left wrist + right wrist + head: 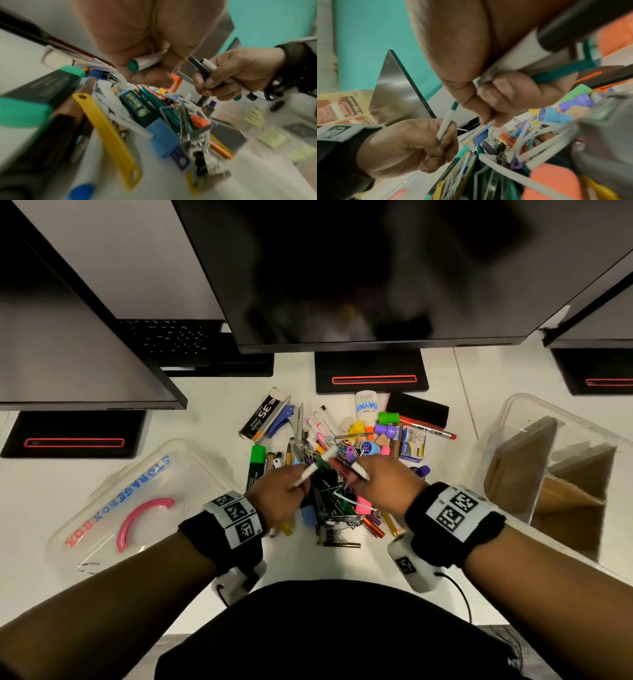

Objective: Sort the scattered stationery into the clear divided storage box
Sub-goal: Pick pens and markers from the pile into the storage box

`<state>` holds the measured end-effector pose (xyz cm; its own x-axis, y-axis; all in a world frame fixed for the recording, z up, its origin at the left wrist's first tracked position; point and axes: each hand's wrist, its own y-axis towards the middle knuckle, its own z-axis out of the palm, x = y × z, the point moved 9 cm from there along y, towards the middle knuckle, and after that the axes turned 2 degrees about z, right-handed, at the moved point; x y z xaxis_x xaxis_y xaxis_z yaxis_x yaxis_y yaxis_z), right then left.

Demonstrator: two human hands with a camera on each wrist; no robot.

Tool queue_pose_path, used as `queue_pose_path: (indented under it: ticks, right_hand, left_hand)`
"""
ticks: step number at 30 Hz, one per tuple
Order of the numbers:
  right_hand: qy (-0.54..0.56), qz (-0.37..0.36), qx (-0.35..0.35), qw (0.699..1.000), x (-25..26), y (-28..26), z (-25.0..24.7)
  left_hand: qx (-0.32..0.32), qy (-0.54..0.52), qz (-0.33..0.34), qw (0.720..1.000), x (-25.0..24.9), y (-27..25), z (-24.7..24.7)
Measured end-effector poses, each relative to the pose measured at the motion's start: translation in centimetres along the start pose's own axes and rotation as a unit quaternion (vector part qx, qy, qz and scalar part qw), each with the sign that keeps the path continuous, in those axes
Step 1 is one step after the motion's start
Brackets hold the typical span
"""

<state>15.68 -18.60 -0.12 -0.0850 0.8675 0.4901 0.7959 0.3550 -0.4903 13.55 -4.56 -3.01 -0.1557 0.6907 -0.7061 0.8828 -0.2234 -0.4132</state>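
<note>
A heap of mixed stationery (342,446) lies on the white desk in front of me. My left hand (291,487) pinches a white pen with a green end (313,469) above the near side of the heap; the left wrist view shows that white pen (147,61) in the curled fingers. Just right of it, my right hand (363,482) grips a small bundle of pens (358,469), white and black ones (208,70). The clear divided storage box (513,419) stands to the right, with brown cardboard dividers (534,460) inside.
The box lid (137,508), with a pink handle and "STORAGE BOX" lettering, lies flat at the left. Monitors and their black stands (371,373) line the back of the desk. A staples box (263,414), glue bottle (366,405) and black eraser (416,409) edge the heap.
</note>
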Motion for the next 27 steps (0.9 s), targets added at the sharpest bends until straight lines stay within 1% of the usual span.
queue_pose_path:
  ticks: [1, 3, 4, 5, 6, 8, 11, 14, 18, 21, 24, 27]
  right_hand:
    - [0.004, 0.01, -0.019, 1.0, 0.1, 1.0, -0.3]
    - [-0.008, 0.026, -0.036, 0.999, 0.6, 2.9, -0.6]
    - [-0.016, 0.031, -0.036, 0.999, 0.9, 3.8, -0.4]
    - [-0.026, 0.036, -0.031, 0.999, 1.1, 4.7, -0.2]
    - [-0.039, 0.037, -0.024, 0.998, 1.4, 5.5, 0.2]
    - [-0.071, 0.036, -0.007, 0.997, 1.9, 6.6, 0.9]
    - [-0.118, 0.027, 0.013, 0.993, 2.5, 7.3, 1.8]
    - [-0.108, 0.031, 0.025, 0.993, 2.2, 7.7, 2.2]
    - [-0.043, 0.043, 0.014, 0.998, 1.4, 7.4, 1.3]
    - [0.044, 0.049, -0.038, 0.997, 1.0, 6.7, -0.7]
    - [0.164, 0.043, -0.088, 0.982, 0.4, 6.2, -2.8]
    - [0.259, 0.036, -0.15, 0.953, -0.5, 5.6, -5.0]
  left_hand:
    - [-0.034, -0.01, -0.031, 0.999, 0.5, 0.6, -0.7]
    - [-0.074, 0.009, -0.091, 0.993, 1.6, 1.7, -1.5]
    - [-0.075, 0.017, -0.12, 0.99, 2.1, 2.0, -1.6]
    - [-0.063, 0.015, -0.141, 0.988, 2.5, 2.4, -1.4]
    - [-0.051, 0.014, -0.15, 0.987, 2.8, 2.8, -1.1]
    - [-0.033, 0.049, -0.147, 0.987, 2.7, 3.6, -0.5]
    - [-0.041, 0.098, -0.14, 0.984, 2.2, 4.4, -0.2]
    - [-0.049, 0.07, -0.152, 0.985, 2.2, 4.7, -0.5]
    - [-0.064, 0.002, -0.113, 0.992, 1.5, 5.2, -1.1]
    - [-0.105, -0.052, -0.081, 0.99, 0.1, 5.2, -2.3]
    - [-0.14, -0.057, -0.039, 0.988, -1.5, 5.4, -3.8]
    - [-0.164, -0.066, -0.007, 0.984, -3.4, 5.3, -5.5]
